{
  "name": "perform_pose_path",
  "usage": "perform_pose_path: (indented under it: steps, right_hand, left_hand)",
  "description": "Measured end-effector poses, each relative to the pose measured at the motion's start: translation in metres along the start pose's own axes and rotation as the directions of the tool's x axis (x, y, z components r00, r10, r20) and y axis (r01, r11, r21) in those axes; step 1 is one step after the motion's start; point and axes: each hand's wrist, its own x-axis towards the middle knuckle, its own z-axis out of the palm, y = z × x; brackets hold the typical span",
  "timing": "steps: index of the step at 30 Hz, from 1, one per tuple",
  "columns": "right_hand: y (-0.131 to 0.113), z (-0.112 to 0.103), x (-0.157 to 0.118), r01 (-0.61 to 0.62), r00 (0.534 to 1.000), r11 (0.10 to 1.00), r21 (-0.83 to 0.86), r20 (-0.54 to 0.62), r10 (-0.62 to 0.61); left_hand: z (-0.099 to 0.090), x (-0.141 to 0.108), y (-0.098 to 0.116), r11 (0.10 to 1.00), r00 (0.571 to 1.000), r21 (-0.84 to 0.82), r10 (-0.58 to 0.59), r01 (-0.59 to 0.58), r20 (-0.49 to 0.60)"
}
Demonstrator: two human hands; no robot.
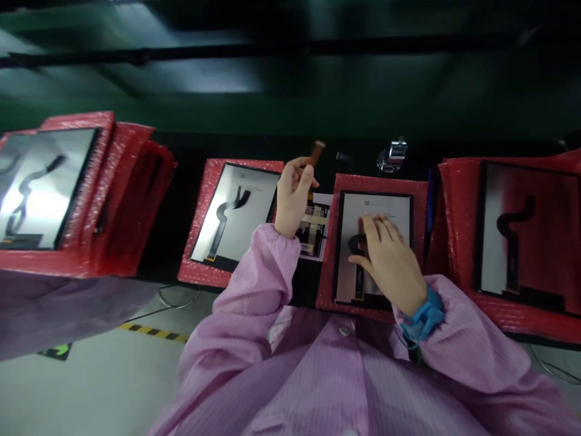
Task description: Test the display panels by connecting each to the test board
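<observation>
Right hand [390,260]: thumb and fingers apart over a grey panel [345,261] on red wrap [326,275]; the panel's black ribbon [355,244] lies beside the thumb, contact undeterminable. Left hand [293,195]: thumb and fingers clamped on an amber strip [317,151], its end projecting beyond the fingertips. Farther, a chrome device [393,155], right of the strip.
</observation>
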Motion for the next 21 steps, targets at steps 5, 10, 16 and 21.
perform_pose_path:
  steps: [5,10,16,21]
  right_hand:
    - [0.008,0.000,0.003,-0.018,0.999,0.952,0.304,-0.020,0.025]
    - [0.018,0.014,0.008,0.016,0.992,0.774,0.633,-0.106,0.066]
    - [0.019,0.021,0.019,-0.033,0.984,0.540,0.841,-0.068,0.166]
    - [0.019,0.020,0.028,-0.113,0.953,0.294,0.949,0.019,0.304]
  left_hand:
    - [0.002,-0.002,0.005,0.998,0.999,-0.040,0.051,-0.050,0.018]
    - [0.005,-0.004,0.005,0.974,0.995,-0.227,0.037,-0.015,0.093]
    - [0.006,-0.008,0.007,0.989,0.995,-0.151,0.003,0.013,0.101]
    - [0.004,-0.008,0.009,0.995,0.983,-0.077,0.073,-0.061,0.166]
